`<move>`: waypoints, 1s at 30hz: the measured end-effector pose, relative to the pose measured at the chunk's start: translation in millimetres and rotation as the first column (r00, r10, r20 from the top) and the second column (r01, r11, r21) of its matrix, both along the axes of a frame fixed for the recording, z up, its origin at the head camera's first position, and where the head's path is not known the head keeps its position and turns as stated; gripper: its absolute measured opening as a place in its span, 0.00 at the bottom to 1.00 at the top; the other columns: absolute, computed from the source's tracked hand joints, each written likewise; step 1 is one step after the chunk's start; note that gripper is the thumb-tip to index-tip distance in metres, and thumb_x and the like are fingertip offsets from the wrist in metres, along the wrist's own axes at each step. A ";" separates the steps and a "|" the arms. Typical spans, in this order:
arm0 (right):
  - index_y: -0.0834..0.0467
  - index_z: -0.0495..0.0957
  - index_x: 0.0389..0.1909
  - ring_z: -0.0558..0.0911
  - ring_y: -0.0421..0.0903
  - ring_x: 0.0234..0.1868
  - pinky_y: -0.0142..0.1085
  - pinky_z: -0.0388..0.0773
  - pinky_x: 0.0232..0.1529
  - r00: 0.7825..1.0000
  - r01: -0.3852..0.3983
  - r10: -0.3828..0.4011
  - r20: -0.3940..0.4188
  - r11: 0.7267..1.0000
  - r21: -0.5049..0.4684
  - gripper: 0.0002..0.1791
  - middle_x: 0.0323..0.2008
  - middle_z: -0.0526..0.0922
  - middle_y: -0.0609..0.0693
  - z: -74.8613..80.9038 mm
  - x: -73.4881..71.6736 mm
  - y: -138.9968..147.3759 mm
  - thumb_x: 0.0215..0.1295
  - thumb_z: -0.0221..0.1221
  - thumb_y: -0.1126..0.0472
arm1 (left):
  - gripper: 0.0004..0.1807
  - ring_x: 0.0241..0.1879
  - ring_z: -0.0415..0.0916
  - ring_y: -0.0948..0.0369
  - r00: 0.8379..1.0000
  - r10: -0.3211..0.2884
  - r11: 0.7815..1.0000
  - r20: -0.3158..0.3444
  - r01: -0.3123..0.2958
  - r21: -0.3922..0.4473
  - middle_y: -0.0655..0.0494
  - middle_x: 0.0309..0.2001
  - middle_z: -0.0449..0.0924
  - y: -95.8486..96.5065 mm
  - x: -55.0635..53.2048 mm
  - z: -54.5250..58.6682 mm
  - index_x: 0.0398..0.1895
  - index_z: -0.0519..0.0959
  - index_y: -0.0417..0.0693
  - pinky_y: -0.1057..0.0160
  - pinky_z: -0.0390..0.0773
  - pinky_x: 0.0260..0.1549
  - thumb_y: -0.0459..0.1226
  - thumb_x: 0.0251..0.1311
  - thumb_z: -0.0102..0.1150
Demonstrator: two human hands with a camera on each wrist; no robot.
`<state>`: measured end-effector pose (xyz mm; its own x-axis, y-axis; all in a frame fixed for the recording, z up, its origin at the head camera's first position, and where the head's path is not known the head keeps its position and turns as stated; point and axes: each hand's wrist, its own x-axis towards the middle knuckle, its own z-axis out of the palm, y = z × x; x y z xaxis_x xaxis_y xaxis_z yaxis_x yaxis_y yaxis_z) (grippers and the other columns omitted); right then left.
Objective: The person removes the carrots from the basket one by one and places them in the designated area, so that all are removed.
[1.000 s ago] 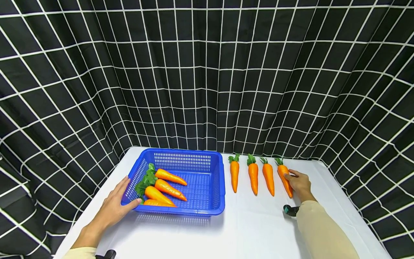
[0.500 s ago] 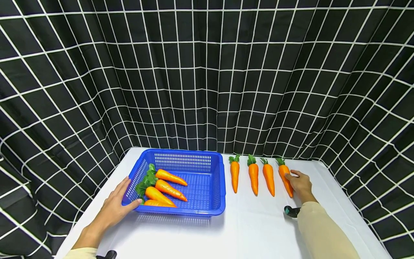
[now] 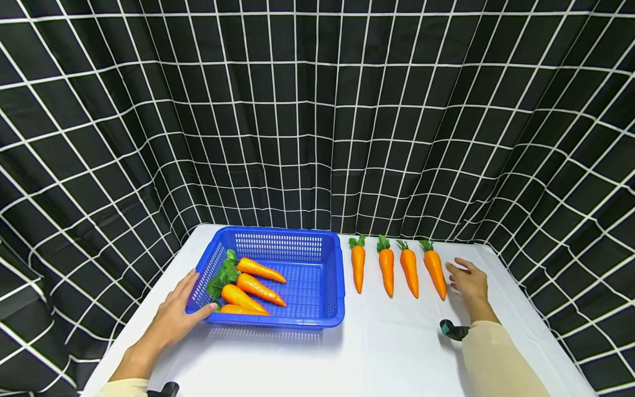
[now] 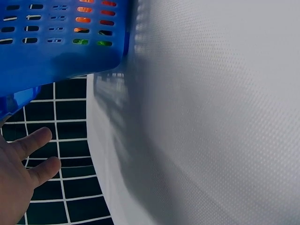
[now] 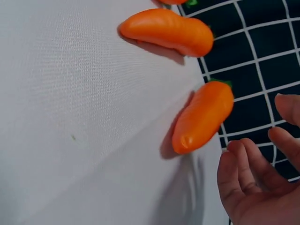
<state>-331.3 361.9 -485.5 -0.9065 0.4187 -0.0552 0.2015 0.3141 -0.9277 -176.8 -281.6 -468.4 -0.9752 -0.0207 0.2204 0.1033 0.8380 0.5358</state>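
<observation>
My left hand (image 3: 171, 314) rests at the near left corner of a blue plastic basket (image 3: 339, 275), thumb over the front rim, fingers spread along the left side. Inside the basket lie several orange carrots (image 3: 258, 289) with green tops, their leaves toward the left wall. On the right, my right hand (image 3: 468, 281) holds nothing, its fingers loosely bent just right of the rightmost carrot (image 3: 435, 274). In the right wrist view a gap shows between that carrot (image 5: 204, 117) and the fingertips (image 5: 229, 161).
Three more carrots (image 3: 358, 268) (image 3: 386, 272) (image 3: 409, 272) lie side by side on the white table (image 3: 387, 347), tops to the back, between the basket and the rightmost carrot. A black curtain with white grid lines (image 3: 317, 121) stands round the table's back and sides.
My right hand has let go of the rightmost carrot and moved a little to the right. That carrot stays on the table. My left hand has kept its place at the basket.
</observation>
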 end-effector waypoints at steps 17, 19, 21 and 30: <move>0.58 0.68 0.67 0.83 0.43 0.38 0.36 0.81 0.39 0.999 -0.005 -0.006 -0.038 0.958 -0.286 0.34 0.41 0.77 0.46 20.1 36.4 -18.1 0.62 0.65 0.52 | 0.49 0.63 0.54 0.31 1.000 0.004 1.000 0.011 -0.004 0.012 0.40 0.73 0.48 0.4 0.4 0.5 0.74 0.54 0.38 0.26 0.53 0.52 0.56 0.57 0.62; 0.57 0.69 0.66 0.82 0.42 0.38 0.36 0.81 0.40 0.999 -0.006 -0.007 -0.041 0.953 -0.304 0.34 0.42 0.76 0.46 23.6 40.9 -22.4 0.61 0.65 0.50 | 0.49 0.63 0.53 0.31 1.000 0.003 1.000 0.010 -0.003 0.015 0.40 0.73 0.48 0.6 0.3 1.1 0.74 0.53 0.38 0.26 0.53 0.52 0.56 0.57 0.61; 0.56 0.70 0.65 0.82 0.43 0.39 0.36 0.81 0.40 0.999 -0.008 -0.009 -0.049 0.945 -0.327 0.33 0.43 0.77 0.47 27.3 45.2 -27.4 0.60 0.66 0.50 | 0.49 0.63 0.53 0.31 1.000 0.001 1.000 0.002 -0.001 0.014 0.40 0.73 0.48 0.7 0.2 1.4 0.74 0.54 0.38 0.25 0.53 0.51 0.55 0.57 0.62; 0.53 0.74 0.59 0.83 0.41 0.35 0.34 0.81 0.40 0.994 -0.058 0.014 -0.107 0.908 -0.416 0.28 0.42 0.81 0.47 50.5 65.9 -53.0 0.58 0.68 0.52 | 0.50 0.63 0.52 0.30 1.000 -0.001 1.000 -0.004 0.002 0.012 0.39 0.73 0.48 1.1 0.9 1.5 0.73 0.54 0.37 0.25 0.53 0.51 0.56 0.57 0.62</move>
<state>-265.4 308.9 -435.1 -0.9304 0.3438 -0.1273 0.0980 -0.1012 -0.9900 -175.8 -280.5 -466.9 -0.9744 -0.0220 0.2239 0.1066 0.8313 0.5455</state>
